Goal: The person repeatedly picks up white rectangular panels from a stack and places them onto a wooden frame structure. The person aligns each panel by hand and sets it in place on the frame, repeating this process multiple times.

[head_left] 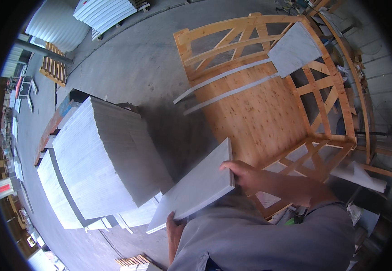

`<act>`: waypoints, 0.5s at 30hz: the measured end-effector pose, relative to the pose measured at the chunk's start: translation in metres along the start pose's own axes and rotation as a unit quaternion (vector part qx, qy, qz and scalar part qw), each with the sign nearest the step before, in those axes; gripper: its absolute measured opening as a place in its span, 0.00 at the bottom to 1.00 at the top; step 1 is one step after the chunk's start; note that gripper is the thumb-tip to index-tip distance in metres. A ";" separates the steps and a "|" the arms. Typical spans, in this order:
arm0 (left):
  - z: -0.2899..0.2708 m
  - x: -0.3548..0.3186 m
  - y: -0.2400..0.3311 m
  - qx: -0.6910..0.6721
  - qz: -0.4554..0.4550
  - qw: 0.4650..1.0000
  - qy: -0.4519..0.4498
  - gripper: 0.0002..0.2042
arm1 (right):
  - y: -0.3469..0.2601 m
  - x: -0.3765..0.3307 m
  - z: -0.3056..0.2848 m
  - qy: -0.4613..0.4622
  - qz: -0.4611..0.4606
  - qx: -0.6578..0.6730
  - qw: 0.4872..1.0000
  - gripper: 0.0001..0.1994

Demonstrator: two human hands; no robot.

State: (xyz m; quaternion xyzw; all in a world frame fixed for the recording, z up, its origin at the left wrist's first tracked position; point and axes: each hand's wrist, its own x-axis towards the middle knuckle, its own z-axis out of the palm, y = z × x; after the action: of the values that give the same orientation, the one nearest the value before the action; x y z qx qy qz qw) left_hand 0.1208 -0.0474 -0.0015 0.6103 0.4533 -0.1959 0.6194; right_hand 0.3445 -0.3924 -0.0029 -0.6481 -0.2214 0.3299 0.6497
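A pale grey-white rectangular stone slab (195,192) is tilted in front of my body, and both of my hands have hold of it. My left hand (174,229) grips its lower near edge, with the thumb lying over the top face and the other fingers mostly hidden. At the far right corner, my right hand (241,175) clasps the edge, thumb on top and fingers out of sight beneath. Just left of the slab stands a tall stack of similar pale slabs (87,158), packed side by side.
On the right stands an open timber crate with a plywood base (254,117) and slatted sides. Another marbled slab (295,50) rests against its far right corner, and two long pale strips (225,93) stretch from it. Wooden pallets (53,65) and wrapped white stacks (103,16) stand farther back.
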 end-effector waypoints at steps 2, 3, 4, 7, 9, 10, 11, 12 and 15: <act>0.013 0.007 -0.008 -0.061 -0.033 0.998 -0.008 0.32 | -0.022 0.009 -0.012 0.024 0.090 0.166 0.982 0.23; 0.019 0.011 -0.014 -0.103 -0.065 0.993 -0.010 0.31 | -0.034 0.010 -0.018 0.065 0.206 0.260 0.941 0.22; 0.024 0.014 -0.019 -0.074 -0.044 0.996 -0.026 0.30 | -0.047 0.010 -0.024 0.096 0.238 0.331 0.908 0.20; 0.042 0.030 -0.036 -0.080 -0.051 0.994 -0.062 0.28 | -0.089 -0.001 -0.047 0.218 0.435 0.466 0.739 0.16; 0.054 0.044 -0.048 -0.078 -0.051 0.992 -0.090 0.26 | -0.108 -0.011 -0.055 0.232 0.440 0.433 0.752 0.15; 0.062 0.053 -0.055 -0.080 -0.051 0.990 -0.104 0.26 | -0.116 -0.017 -0.058 0.246 0.441 0.406 0.762 0.15; 0.070 0.063 -0.062 -0.083 -0.048 0.988 -0.117 0.25 | -0.122 -0.024 -0.061 0.247 0.431 0.385 0.778 0.15; 0.079 0.072 -0.068 -0.090 -0.046 0.986 -0.132 0.25 | -0.127 -0.033 -0.063 0.218 0.382 0.318 0.840 0.14; 0.110 0.094 -0.068 -0.131 -0.099 0.977 -0.134 0.25 | -0.135 -0.055 -0.067 0.237 0.307 0.275 0.880 0.12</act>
State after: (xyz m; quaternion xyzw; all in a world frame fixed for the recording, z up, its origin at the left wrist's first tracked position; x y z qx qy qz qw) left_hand 0.1503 -0.1334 -0.1335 0.4442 0.4457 -0.2752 0.7268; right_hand 0.3744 -0.4708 0.1339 -0.5373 0.2486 0.3971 0.7013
